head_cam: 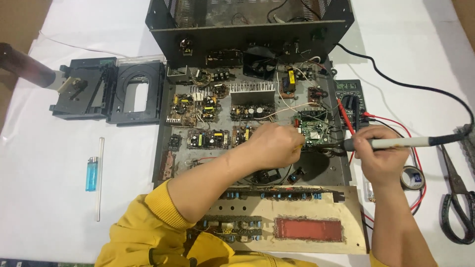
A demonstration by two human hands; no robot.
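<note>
An opened dark metal electronics chassis (pixel 316 170) lies on a white-covered table (pixel 44 163), its floor crowded with small circuit boards, a finned silver heat sink (pixel 253 88) and a black cooling fan (pixel 261 63) towards the far side. The left hand (pixel 271 145), coming out of a yellow sleeve (pixel 148 217), rests curled over the middle of the chassis with its fingertips pinched together at the left edge of a small green circuit board (pixel 315 129); what it pinches there is too small to make out. The right hand (pixel 381 153) is closed around a white pen-shaped soldering iron (pixel 396 143), held like a pencil, its dark tip pointing left and reaching the near edge of the same green board, just beside the left fingertips. The iron's black cord runs away to the right and curves to the far side of the table. Just beyond the right hand lies a dark digital multimeter (pixel 349 94) with red and black probe leads (pixel 349 118) trailing around the wrist, and a roll of tape (pixel 412 178) sits touching the hand's near-right side. Large black-handled scissors (pixel 457 198) lie at the far right. To the left of the chassis sit a dark grey disc drive mechanism (pixel 111 91), a blue plastic lighter (pixel 92 173) and a thin clear tube (pixel 100 178). Nearest the person, a tan front panel with a red window (pixel 309 229) leans against the chassis edge.
</note>
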